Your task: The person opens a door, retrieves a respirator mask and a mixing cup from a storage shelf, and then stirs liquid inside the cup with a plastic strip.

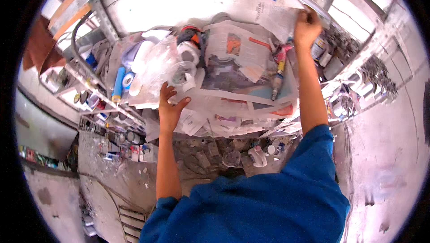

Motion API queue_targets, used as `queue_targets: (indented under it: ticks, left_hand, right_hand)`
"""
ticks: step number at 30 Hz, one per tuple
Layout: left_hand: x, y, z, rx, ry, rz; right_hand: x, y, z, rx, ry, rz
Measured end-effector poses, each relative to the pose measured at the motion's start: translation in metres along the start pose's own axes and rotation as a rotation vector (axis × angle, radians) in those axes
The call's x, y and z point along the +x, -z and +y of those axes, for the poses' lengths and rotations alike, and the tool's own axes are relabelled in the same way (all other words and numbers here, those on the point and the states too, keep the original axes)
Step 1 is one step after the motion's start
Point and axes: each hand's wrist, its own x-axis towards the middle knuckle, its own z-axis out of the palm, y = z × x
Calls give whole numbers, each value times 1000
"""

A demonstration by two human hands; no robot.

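My right hand is raised at the back right of the shelf, its fingers closed on the edge of a thin whitish sheet with a blue printed patch. I cannot tell whether the sheet is paper or plastic. Lower and to the left, my left hand is held with fingers apart and nothing in them. Just beyond its fingertips are a clear plastic cup and a crumpled clear plastic bag. Between my arms sits a translucent plastic bin, holding papers and a slim tool with a yellow and red body.
A blue tube and a blue-white tape roll lie on the shelf's left side. Metal shelf posts rise at both sides. Cans crowd the right side. Below, a white jug stands among clutter.
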Motion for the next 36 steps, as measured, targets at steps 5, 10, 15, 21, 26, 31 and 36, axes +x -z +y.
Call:
queue_targets:
  ticks: [5,10,15,21,26,31,36]
  left_hand:
    - [-30,18,24,2,-18,73]
    - [-77,9,45,-299,232,-99]
    - [-92,-41,52,-507,216,-241]
    - [-88,-92,74,-614,256,-343]
    - [-67,-116,86,-976,428,-471]
    - [-68,-124,104,-1191,545,-614]
    - [-126,-118,63,-929,462,-898]
  right_hand:
    - [-62,69,-72,24,-391,-377]
    - [-159,151,-87,192,-557,-537]
    - [-197,202,-110,238,-781,-799]
    - [-217,255,-110,313,-884,-791]
    - [-225,293,-119,222,-960,-707]
    - [-225,325,-120,240,-1007,-650]
    - [-217,352,-131,256,-956,-808]
